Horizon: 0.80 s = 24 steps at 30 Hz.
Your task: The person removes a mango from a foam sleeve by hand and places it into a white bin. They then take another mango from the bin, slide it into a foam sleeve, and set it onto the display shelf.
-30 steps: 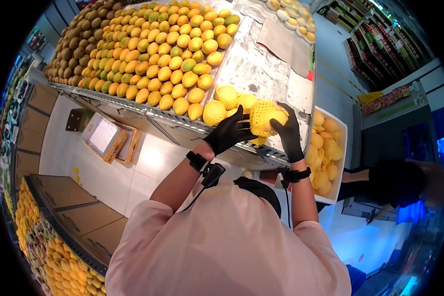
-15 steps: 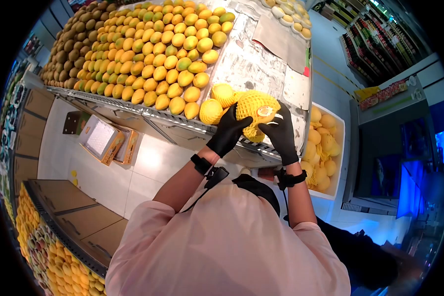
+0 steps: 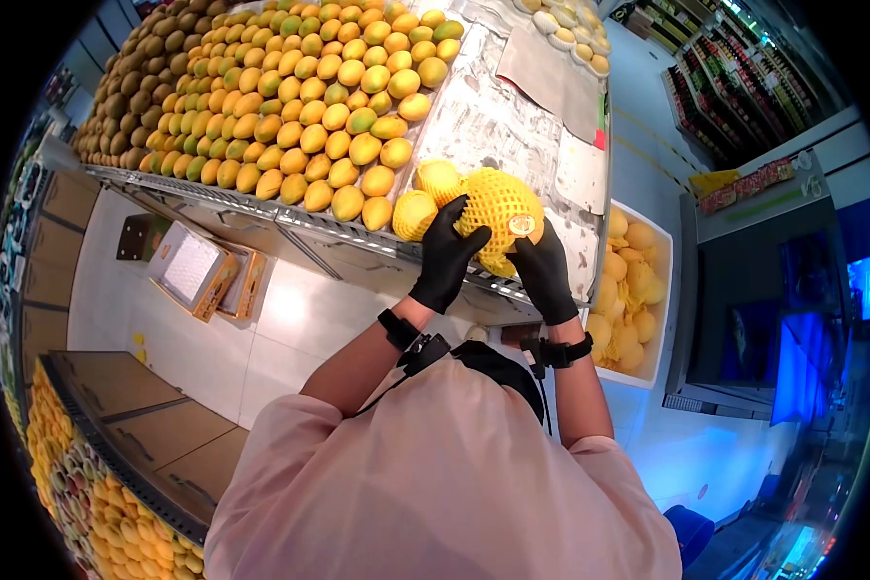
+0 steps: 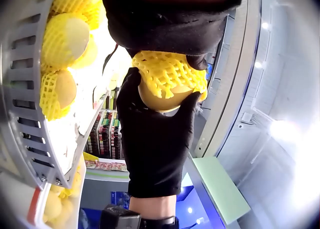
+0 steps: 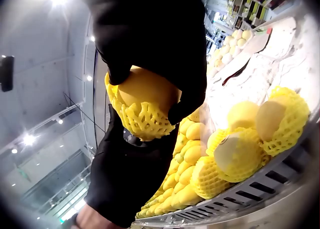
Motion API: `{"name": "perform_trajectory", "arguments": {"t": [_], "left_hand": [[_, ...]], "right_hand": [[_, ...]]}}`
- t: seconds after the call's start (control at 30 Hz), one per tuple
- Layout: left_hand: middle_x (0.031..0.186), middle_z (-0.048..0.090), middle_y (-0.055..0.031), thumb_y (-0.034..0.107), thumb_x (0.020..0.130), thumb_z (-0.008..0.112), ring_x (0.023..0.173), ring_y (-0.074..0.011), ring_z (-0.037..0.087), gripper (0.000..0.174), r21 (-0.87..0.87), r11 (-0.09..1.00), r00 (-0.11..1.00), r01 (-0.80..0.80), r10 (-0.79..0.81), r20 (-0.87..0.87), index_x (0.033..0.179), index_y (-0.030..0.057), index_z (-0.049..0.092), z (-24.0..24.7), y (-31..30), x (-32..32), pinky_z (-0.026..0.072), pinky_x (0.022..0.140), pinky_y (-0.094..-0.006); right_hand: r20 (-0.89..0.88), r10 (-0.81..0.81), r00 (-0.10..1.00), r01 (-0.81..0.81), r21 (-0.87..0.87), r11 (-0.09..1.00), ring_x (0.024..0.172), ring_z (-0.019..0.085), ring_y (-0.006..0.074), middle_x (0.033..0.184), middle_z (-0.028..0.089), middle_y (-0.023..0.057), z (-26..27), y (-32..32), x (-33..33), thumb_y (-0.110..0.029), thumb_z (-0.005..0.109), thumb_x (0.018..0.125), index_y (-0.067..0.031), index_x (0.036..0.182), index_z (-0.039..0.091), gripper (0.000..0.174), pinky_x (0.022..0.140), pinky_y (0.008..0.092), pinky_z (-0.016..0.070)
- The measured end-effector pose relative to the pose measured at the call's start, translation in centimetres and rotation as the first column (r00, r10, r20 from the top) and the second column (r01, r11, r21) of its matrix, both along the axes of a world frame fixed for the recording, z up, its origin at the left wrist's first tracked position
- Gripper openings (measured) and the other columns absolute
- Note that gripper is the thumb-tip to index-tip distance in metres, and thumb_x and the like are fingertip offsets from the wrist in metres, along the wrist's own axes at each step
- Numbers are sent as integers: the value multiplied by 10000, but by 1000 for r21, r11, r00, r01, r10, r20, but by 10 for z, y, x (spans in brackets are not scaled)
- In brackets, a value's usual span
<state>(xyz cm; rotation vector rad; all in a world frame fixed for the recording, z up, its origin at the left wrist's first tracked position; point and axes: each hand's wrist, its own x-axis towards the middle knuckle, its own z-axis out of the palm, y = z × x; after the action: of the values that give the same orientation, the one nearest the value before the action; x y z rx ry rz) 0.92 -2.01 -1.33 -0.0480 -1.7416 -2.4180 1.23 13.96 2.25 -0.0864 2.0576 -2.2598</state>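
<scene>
While the left hand in its black glove [image 3: 445,256] grips 1 side and the right hand in its black glove [image 3: 546,271] grips the other, 1 large round yellow fruit in a yellow foam net [image 3: 498,193] sits clasped between them, at the front edge of the white-topped display table [image 3: 512,126]! Fingers and thumbs curl round it, 2 hands on 1 fruit. And look, 1 round white-and-orange sticker [image 3: 522,225] on that fruit, its print too small to read. Just beside, behind the slotted grey metal rail [image 5: 250,194], at least 4 more round yellow fruits [image 5: 237,154] crowd together, foam nets among them. To the left, rows of yellow-green mangoes [image 3: 290,116], far beyond 20! Over right, 1 white rectangular tub [image 3: 666,290] holds more than 10 yellow fruits; down on the floor, 2 shallow cardboard cartons [image 3: 215,293], lettering unreadable.
</scene>
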Motion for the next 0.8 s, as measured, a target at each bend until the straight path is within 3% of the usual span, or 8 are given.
{"name": "perform_trajectory", "arguments": {"t": [0.2, 0.3, 0.37, 0.47, 0.57, 0.63, 0.7, 0.8], "left_hand": [[984, 592, -41, 168, 921, 656, 913, -122, 562, 285, 347, 936, 950, -53, -59, 306, 1117, 4, 530, 14, -13, -2, 486, 755, -272], [1069, 569, -185, -10, 873, 575, 955, -297, 572, 344, -307, 945, 993, -114, 95, -76, 1208, -43, 504, 2, -20, 0, 496, 791, -338], [1120, 577, -243, -49, 835, 601, 1002, -362, 595, 449, -671, 701, 966, -242, 112, -231, 1270, -62, 490, -6, -28, 0, 497, 838, -368], [1131, 600, -201, -16, 895, 585, 1022, -290, 616, 371, -679, 704, 976, -207, 107, -187, 1253, -55, 494, -40, -39, -13, 503, 861, -343], [1146, 610, -171, -12, 935, 554, 1034, -238, 622, 301, -630, 757, 983, -174, 93, -160, 1227, -52, 497, -41, -47, -14, 509, 869, -323], [1107, 621, -199, 39, 888, 627, 1004, -281, 628, 379, -664, 723, 978, -191, 87, -187, 1231, -55, 496, -46, -53, -14, 514, 842, -341], [1075, 628, -219, 89, 853, 680, 980, -325, 628, 456, -722, 643, 963, -256, 101, -251, 1242, -58, 492, -42, -57, -10, 517, 824, -368], [1061, 623, -234, 138, 823, 712, 960, -381, 614, 535, -763, 593, 961, -258, 78, -264, 1264, -63, 486, -32, -59, -5, 512, 818, -407]], "right_hand": [[-10, 82, 997, -83, -196, 977, 1070, 595, 205, 1225, 559, 110, -5, -3, 0, -218, 624, 915, -2, 1347, 430, 520, 854, 322, 534], [8, 140, 990, -129, -337, 932, 1125, 584, 256, 1272, 536, 138, -5, -5, 2, -261, 657, 899, 5, 1372, 398, 602, 902, 367, 532], [7, 181, 983, -165, -381, 910, 1140, 580, 277, 1291, 522, 152, -1, -4, 4, -291, 676, 884, 4, 1388, 373, 658, 925, 399, 530], [25, 145, 989, -120, -435, 892, 1116, 596, 271, 1251, 575, 152, 7, -9, 6, -319, 705, 856, 3, 1294, 492, 584, 860, 409, 546], [-136, 167, 976, -56, 590, 806, 1057, 615, 272, 1135, 653, 130, 33, -2, 11, -331, 706, 846, -24, 1129, 617, 427, 824, 413, 527], [-117, 30, 993, -1, 239, 971, 1017, 619, 272, 1054, 682, 107, 28, -5, 14, -336, 691, 857, -49, 1049, 653, 347, 839, 411, 498], [-611, 330, 720, 444, 770, 458, 986, 620, 276, 996, 703, 66, 17, 9, 7, -330, 673, 852, -93, 1029, 675, 296, 919, 415, 444], [-658, 223, 720, 442, 681, 583, 1001, 589, 318, 981, 685, 79, 4, 20, 2, -147, 676, 710, -119, 1012, 666, 303, 943, 447, 438]]}}
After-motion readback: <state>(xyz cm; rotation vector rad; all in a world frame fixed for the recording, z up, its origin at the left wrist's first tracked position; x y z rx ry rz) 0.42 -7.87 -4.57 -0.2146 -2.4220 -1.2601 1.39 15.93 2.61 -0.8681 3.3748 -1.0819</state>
